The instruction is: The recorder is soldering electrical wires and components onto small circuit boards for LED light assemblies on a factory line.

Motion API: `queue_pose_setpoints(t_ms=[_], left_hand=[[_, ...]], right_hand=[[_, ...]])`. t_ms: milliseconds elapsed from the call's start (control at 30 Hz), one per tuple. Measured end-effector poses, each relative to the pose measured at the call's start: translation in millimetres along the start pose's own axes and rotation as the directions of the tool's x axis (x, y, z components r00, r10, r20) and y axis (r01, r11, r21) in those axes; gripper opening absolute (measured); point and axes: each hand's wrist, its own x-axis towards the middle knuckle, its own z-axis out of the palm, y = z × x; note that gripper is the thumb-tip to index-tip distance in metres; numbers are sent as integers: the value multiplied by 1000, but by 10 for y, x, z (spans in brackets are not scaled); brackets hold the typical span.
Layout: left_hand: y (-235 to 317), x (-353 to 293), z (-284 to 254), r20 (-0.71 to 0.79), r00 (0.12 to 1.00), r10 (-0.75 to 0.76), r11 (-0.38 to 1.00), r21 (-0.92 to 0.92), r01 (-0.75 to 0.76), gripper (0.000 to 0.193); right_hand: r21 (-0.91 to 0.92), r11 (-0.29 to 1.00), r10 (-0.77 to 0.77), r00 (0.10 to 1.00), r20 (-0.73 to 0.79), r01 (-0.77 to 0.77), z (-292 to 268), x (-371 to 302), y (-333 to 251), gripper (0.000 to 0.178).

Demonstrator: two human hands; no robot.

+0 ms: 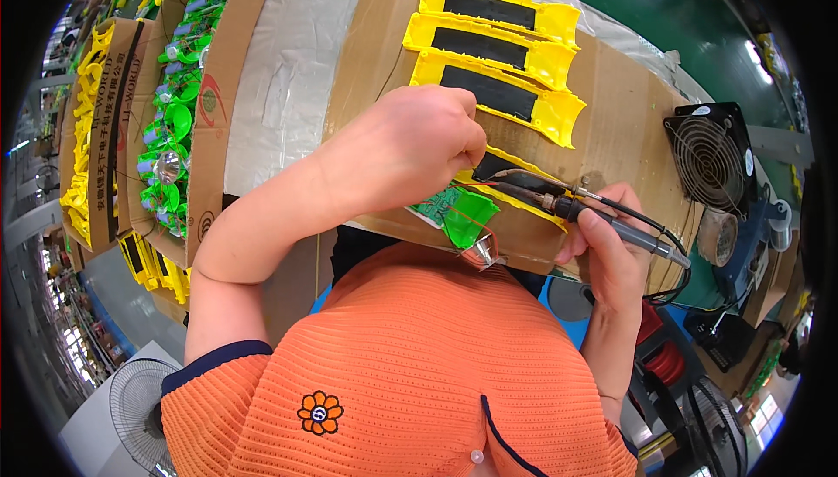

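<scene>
My right hand grips a soldering iron with a grey and black handle. Its tip points left, toward the nearest yellow shell. A black cable and a thin curved metal tube run along the iron. My left hand is closed in a pinch over that yellow shell, which carries a black panel; what the fingers hold is hidden. Just below both hands lies a green lamp part with a green circuit board, thin wires and a shiny reflector cup.
Several more yellow shells with black panels lie in a row on the cardboard sheet. At left stand a carton of green lamp parts and another carton of yellow pieces. A black fan and a solder reel stand at right.
</scene>
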Motion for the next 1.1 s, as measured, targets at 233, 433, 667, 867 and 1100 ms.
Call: queue_pose_setpoints(t_ms=[233,433,667,867,1100], left_hand=[[16,12,5,21,1000,-12,999,39,11,5],[28,21,11,31,999,-8,997,76,6,5],[42,35,8,47,999,-9,994,106,4,5],[46,45,-7,66,998,-6,992,127,-3,5],[48,50,-15,100,995,-7,984,179,-11,7]], right_hand=[[-89,995,41,999,-12,-42,38,13,-20,12],[-93,994,58,998,-14,-59,42,25,-31,12],[-96,993,74,997,-25,-76,59,39,-49,12],[-8,1000,-10,1000,-6,10,-5,22,11,11],[20,999,-48,999,-8,48,-78,-26,34,10]])
